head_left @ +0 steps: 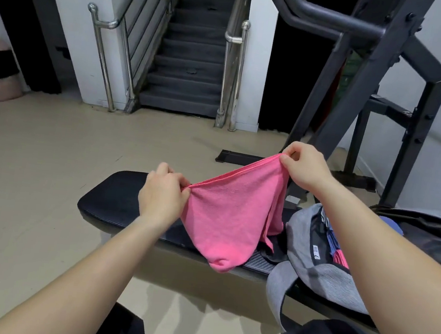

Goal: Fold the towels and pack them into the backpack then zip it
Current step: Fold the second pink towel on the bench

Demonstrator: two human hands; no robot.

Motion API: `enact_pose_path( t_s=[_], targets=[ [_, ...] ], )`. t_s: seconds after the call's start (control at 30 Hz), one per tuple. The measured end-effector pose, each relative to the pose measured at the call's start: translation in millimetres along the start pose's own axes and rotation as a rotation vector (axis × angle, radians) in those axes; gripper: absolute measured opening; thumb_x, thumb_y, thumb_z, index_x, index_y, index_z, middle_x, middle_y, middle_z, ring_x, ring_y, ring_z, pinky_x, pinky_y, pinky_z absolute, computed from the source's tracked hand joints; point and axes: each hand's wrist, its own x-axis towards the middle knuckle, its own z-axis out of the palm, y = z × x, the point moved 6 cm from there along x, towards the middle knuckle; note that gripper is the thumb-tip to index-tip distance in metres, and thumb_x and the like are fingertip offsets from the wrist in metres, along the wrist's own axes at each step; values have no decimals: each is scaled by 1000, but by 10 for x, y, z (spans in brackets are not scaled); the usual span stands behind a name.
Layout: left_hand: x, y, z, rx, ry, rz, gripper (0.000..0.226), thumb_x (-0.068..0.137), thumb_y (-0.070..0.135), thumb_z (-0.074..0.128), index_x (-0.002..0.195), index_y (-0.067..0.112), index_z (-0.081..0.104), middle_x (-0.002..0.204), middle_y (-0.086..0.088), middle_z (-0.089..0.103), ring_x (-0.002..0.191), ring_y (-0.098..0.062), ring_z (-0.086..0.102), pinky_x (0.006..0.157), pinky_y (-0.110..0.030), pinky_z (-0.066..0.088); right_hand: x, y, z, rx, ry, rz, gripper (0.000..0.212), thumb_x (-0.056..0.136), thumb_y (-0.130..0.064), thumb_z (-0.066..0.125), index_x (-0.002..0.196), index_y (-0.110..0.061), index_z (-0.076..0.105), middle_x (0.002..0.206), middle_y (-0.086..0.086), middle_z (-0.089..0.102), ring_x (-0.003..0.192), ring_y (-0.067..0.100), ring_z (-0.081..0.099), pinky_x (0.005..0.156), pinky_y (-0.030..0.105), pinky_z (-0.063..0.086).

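My left hand (164, 193) pinched one top corner of the pink towel (231, 218), thumb & fingers bunched on the cloth. My right hand (306, 167) pinched the other corner, held higher & further out. Both hands were clamped on the towel, nothing else in them. The top edge ran as a taut slant from L (low, nearer me) up to R (high, away), & that was the towel's long axis. The rest hung below that edge in a doubled sag, its lowest fold over the near edge of the black bench (110, 197); whether it touched, I couldn't tell. The grey backpack (305, 232) lay on the bench to the R of the towel, just beside its hanging R side, mouth unzipped, w/ a blue towel (332, 243) & a second pink towel (341, 258) showing inside. It sat under my R forearm, so the R hand was nearer to it. My guess: bring the corners together for the next fold, then carry the bundle rightward into the bag
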Motion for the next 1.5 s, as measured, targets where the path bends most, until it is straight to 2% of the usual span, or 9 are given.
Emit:
enact_pose_path(
  t_s=[0.07,0.2,0.4,0.6,0.8,1.07,1.27,1.4,1.5],
  targets=[
    [53,25,45,16,-44,14,8,89,34,62,89,29,69,101,7,52,100,-19,52,69,-36,51,-25,83,-4,14,4,15,10,95,-22,59,90,-20,67,91,-1,66,89,19,60,76,28,39],
    [190,40,82,-180,-141,1,5,92,28,59,88,25,60,86,5,65,84,-21,63,71,-35,52,-38,172,-63,59,39,37,11,97,-23,57,89,-21,65,94,-3,66,93,19,61,79,28,39],
    [555,164,-429,-346,89,25,6,89,21,66,94,19,70,92,4,68,92,-17,61,81,-28,43,30,24,-356,407,98,61,13,97,-20,61,86,-22,68,92,-6,69,90,14,64,85,35,52],
    [895,409,-977,-309,184,99,10,92,24,63,95,23,72,101,-2,70,100,-22,63,87,-31,46,20,-148,-383,127,-70,129,19,97,-18,54,80,-19,63,91,4,71,96,25,68,83,36,51],
    [835,358,-1157,-194,142,130,9,91,23,66,90,22,75,95,0,74,95,-22,65,81,-31,46,-3,-527,-726,302,181,1,15,105,-27,46,101,-19,58,90,-8,57,80,5,51,63,20,36],
    [858,159,-994,-253,137,95,7,94,19,63,92,22,70,98,0,71,96,-22,64,87,-35,48,121,-492,-566,171,65,24,18,105,-27,48,105,-15,61,106,-3,59,99,16,53,82,30,36],
    [1044,139,-547,-304,92,32,8,100,21,53,94,21,60,97,3,64,92,-18,56,80,-32,41,345,-168,-205,106,111,91,15,104,-31,47,99,-21,57,88,-10,57,85,15,55,69,33,38],
    [1243,179,-435,-411,161,38,12,100,15,49,97,17,60,96,0,65,88,-19,61,78,-34,47,529,-149,-101,142,165,79,16,104,-30,44,101,-21,57,86,-11,58,78,4,53,60,24,37],
    [1350,224,-513,-426,217,47,13,100,15,51,100,14,63,96,3,64,91,-12,57,79,-24,39,622,-216,-117,232,176,53,14,105,-26,43,101,-20,55,89,-13,56,79,2,51,60,15,39]
  ],
)
